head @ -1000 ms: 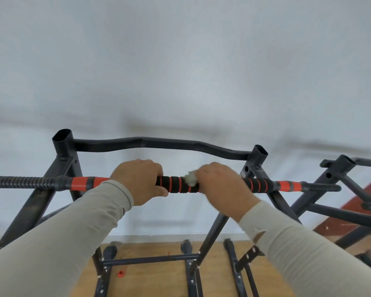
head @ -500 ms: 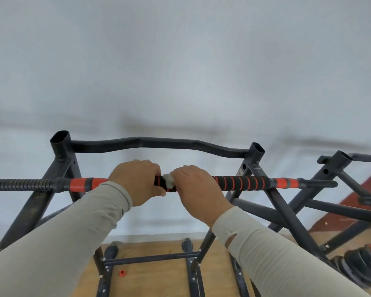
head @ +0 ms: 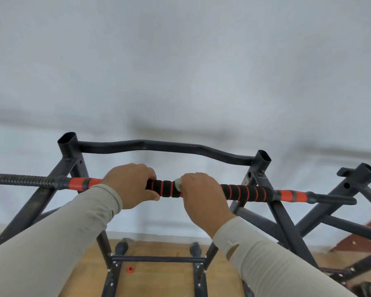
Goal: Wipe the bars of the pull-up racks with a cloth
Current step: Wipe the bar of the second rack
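Right hand (head: 202, 197) curls over the padded bar (head: 244, 192), pressing a pale cloth (head: 177, 183) against the foam; left hand (head: 133, 185) grips the same bar just beside it. From where I steer, the bar runs left to right across the rack's uprights (head: 263, 166), its unwiped striped length stretching rightward from my right hand, the nearer one for that stretch.

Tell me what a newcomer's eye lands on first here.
Two hands on the black-and-orange padded bar across the middle: the left hand holds it, the right hand wraps a pale cloth round it. Behind them, a wavy dark crossbar spans the rack's two uprights.
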